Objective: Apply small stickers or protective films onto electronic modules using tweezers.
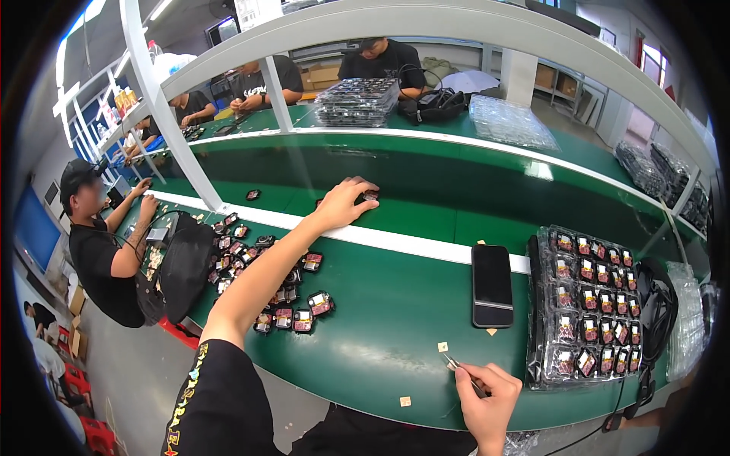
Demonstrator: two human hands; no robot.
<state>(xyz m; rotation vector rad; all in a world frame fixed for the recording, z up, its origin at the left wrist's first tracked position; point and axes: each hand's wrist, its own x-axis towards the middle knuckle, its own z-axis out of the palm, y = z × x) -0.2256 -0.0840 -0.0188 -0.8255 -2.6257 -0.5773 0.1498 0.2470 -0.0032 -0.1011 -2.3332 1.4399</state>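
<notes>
My left hand (pixel 344 204) is stretched out over the green trough behind the white strip. Its fingers close round a small black part (pixel 371 195) with a reddish face, partly hidden by the fingertips. In my right hand (pixel 488 395), near the table's front, a pair of metal tweezers (pixel 473 384) is pinched. The tweezers' tips are close to a small beige square piece (pixel 442 346) on the green table. Another beige square (pixel 405 401) lies nearer to me. Beneath and beside my left forearm, several small black parts (pixel 303 320) with reddish faces are heaped loosely.
A black phone (pixel 492 285) lies right of centre. Beyond it stand stacked clear trays (pixel 541 334) filled with similar parts, beside a black cable (pixel 658 311). A white frame (pixel 171 137) crosses overhead. On the left a co-worker (pixel 99 251) sits near a black bag (pixel 190 262).
</notes>
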